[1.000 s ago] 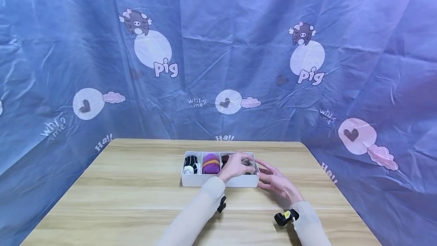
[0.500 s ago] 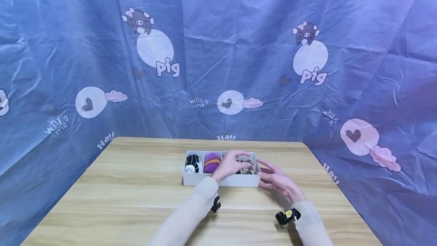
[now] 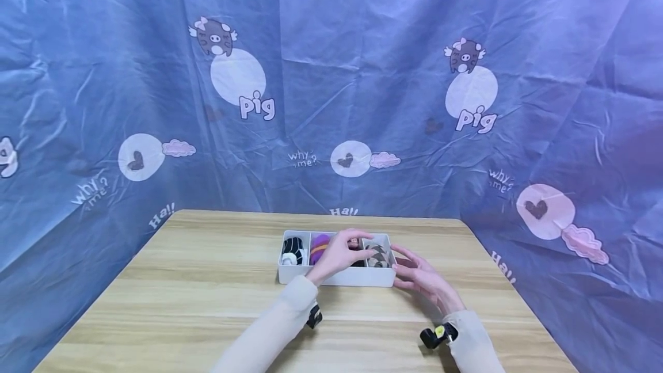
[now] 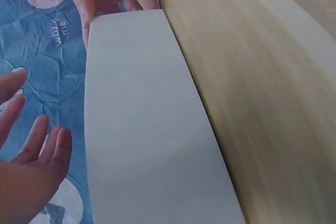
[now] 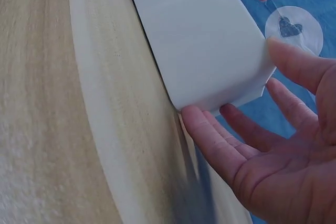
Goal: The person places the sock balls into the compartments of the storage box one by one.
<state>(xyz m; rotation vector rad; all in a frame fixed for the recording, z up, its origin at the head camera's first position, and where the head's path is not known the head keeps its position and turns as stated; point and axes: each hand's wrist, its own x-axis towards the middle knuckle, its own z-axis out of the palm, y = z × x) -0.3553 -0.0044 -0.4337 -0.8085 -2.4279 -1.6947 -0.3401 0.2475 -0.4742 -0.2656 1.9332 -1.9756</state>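
Observation:
A white divided storage box [image 3: 336,277] stands on the table, its compartments holding rolled cloth bundles that look like socks. At its left end lies a black bundle with white lines [image 3: 293,246], then a purple one with an orange stripe [image 3: 318,244]. A dark bundle, mostly hidden, comes after that, and a grey-brown patterned one [image 3: 378,255] fills the right-end compartment. Over the middle of the box hovers my left hand [image 3: 339,252], fingers spread and holding nothing. My right hand [image 5: 283,145] touches the box's right end with extended fingers, thumb at the upper edge.
The wooden table [image 3: 217,281] extends around the box on all sides. Behind it and at both sides hangs a blue curtain [image 3: 311,102] printed with pigs and hearts. Each wrist carries a small black camera [image 3: 437,335].
My left hand has lifted off the grey-brown bundle and drawn left across the box, so that bundle now shows. My right hand has stayed at the right end.

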